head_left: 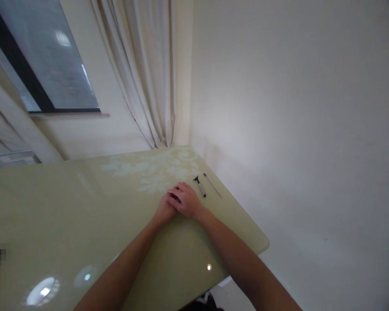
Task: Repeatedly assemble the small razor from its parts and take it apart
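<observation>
My left hand [166,208] rests on the pale green glossy table [84,216], partly covered by my right hand [186,201]. The two hands touch, right over left, and what lies between them, if anything, is hidden. Just right of my right hand is a razor [200,187] with a black head and a grey and black handle. A thin white stick-like item with a dark tip [213,185] lies to the right of the razor, near the table's right edge.
A plain wall [278,108] runs along the table's right side. Beyond the far edge hang beige curtains [149,69], and a dark-framed window [52,56] is at the upper left. Lights reflect in the tabletop.
</observation>
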Demonstrator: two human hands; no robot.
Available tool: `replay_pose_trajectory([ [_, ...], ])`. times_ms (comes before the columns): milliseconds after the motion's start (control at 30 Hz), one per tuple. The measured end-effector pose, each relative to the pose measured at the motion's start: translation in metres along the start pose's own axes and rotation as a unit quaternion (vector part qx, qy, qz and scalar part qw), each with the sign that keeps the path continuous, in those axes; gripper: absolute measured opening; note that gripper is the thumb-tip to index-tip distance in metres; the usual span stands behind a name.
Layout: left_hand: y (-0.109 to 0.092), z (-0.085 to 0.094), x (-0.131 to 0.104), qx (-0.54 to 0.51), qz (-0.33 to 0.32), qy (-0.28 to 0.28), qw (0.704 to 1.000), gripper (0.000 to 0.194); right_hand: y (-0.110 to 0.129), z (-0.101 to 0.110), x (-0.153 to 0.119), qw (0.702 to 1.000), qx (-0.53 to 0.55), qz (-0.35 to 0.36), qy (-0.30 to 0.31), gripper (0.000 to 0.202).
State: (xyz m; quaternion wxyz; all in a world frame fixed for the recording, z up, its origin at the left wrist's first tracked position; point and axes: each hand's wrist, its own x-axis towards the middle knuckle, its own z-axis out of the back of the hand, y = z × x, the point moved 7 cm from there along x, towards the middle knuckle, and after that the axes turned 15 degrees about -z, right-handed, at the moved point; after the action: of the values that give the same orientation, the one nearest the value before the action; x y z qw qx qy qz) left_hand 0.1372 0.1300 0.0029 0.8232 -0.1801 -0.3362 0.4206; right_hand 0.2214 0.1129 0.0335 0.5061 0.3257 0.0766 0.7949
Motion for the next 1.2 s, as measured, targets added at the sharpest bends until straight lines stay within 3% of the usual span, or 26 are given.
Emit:
replay_pose_trajectory([
  [133, -0.003, 0.007, -0.041, -0.138, -0.026, -0.011, 0.990, 0.035, 0.022, -0.008, -0.009, 0.997, 0.038, 0.052, 0.049, 0.025],
  [233, 0.000, 0.016, -0.060, -0.140, -0.016, -0.052, 0.989, 0.031, 0.036, -0.020, -0.015, 0.988, 0.082, 0.076, 0.110, 0.029],
  [600, -0.004, 0.022, -0.059, -0.123, -0.027, -0.047, 0.991, 0.038, 0.038, -0.020, -0.012, 0.992, 0.080, 0.037, 0.090, 0.047],
  [667, -0.003, 0.022, -0.060, -0.128, -0.025, -0.051, 0.990, 0.038, 0.030, -0.014, -0.008, 0.995, 0.065, -0.007, 0.070, 0.050],
  [733, 0.000, 0.023, -0.058, -0.120, -0.024, -0.050, 0.991, 0.035, 0.011, -0.002, -0.001, 0.994, 0.059, -0.094, 0.024, 0.057],
  [900, 0.006, 0.018, -0.031, -0.064, -0.030, 0.003, 0.998, 0.027, -0.051, 0.036, 0.008, 0.944, 0.071, -0.306, -0.100, 0.063],
  [1100, 0.017, -0.005, 0.017, 0.031, 0.055, 0.030, 0.998, 0.040, -0.098, 0.059, 0.004, 0.901, 0.083, -0.394, -0.162, 0.056],
  [1200, 0.018, -0.019, 0.030, 0.068, 0.088, 0.035, 0.993, 0.065, -0.110, 0.060, 0.001, 0.894, 0.046, -0.419, -0.152, 0.046],
])
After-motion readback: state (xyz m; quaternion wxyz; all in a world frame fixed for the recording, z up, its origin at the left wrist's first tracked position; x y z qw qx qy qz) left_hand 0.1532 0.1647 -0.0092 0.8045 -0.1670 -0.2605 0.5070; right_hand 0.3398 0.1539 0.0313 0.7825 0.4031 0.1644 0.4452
